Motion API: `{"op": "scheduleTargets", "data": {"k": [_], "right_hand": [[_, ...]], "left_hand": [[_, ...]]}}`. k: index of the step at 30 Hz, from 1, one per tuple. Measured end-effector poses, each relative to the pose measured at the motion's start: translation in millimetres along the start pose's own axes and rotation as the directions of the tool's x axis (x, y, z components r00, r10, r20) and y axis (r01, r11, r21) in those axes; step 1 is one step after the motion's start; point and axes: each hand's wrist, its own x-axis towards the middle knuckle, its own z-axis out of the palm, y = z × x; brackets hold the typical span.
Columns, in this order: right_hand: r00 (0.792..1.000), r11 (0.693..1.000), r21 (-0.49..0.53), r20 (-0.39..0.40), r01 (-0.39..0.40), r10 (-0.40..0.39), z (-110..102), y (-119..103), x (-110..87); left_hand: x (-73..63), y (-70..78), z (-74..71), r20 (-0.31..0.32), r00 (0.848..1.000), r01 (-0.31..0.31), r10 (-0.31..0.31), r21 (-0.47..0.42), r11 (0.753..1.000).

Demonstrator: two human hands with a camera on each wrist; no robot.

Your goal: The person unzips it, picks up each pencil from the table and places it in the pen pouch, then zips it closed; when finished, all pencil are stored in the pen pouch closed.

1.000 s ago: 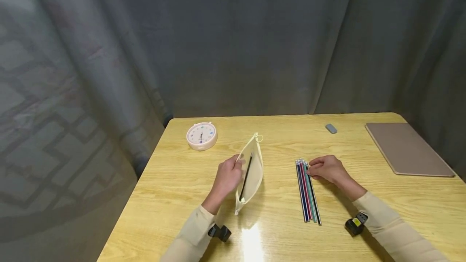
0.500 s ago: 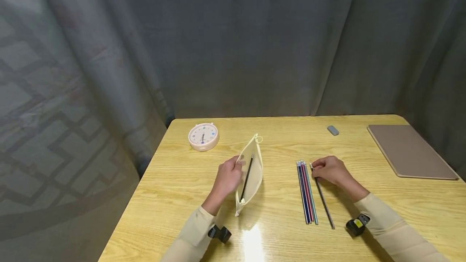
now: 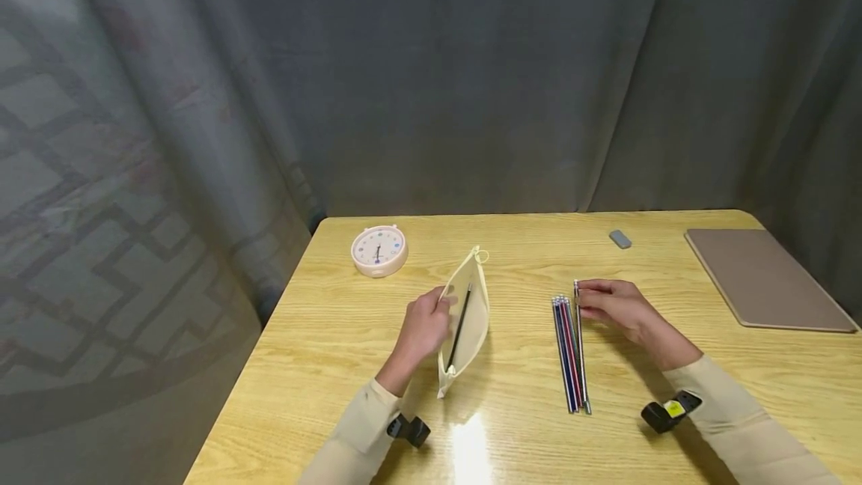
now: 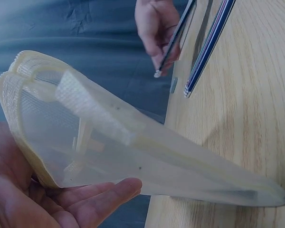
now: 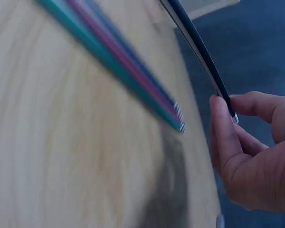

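In the head view, my left hand holds a cream see-through zip pouch by its side, the mouth gaping upward. Inside the pouch leans a black pencil. My right hand pinches another black pencil near its silvery end between thumb and fingers. The right wrist view shows this pencil raised off the table. Just left of it, a row of several blue, red and teal pencils lies on the wooden table. In the left wrist view, the fingers support the pouch from below.
A round pink clock stands at the back left of the table. A small grey eraser lies at the back right, near a brown flat notebook or board. Grey curtains hang behind the table.
My right hand has drawn the black pencil away from the row, then lifted it and swung its lower end back leftward. The left hand and pouch stay nearly still.
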Motion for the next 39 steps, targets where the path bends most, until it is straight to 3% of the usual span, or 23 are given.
{"op": "scheduleTargets", "data": {"k": [8, 15, 21, 39], "right_hand": [[0.995, 0.983, 0.17, 0.054, 0.069, -0.079, 30, -22, -2.6], [0.99, 0.978, 0.17, 0.062, 0.118, -0.13, 55, -44, 1.0], [0.989, 0.969, 0.219, 0.071, 0.114, -0.133, 73, -61, 3.8], [0.986, 0.92, 0.356, -0.044, 0.164, -0.159, 99, -73, 6.3]], "left_hand": [[0.1, 1.1, 2.6, 0.001, 1.0, 0.002, -0.002, -0.01, 1.0], [-2.8, 1.3, 6.2, 0.005, 1.0, 0.005, -0.005, -0.003, 1.0], [-3.7, 2.2, 6.4, 0.001, 1.0, -0.003, 0.003, -0.013, 1.0], [-1.5, 0.5, 8.4, -0.016, 1.0, -0.023, 0.024, 0.009, 1.0]]}}
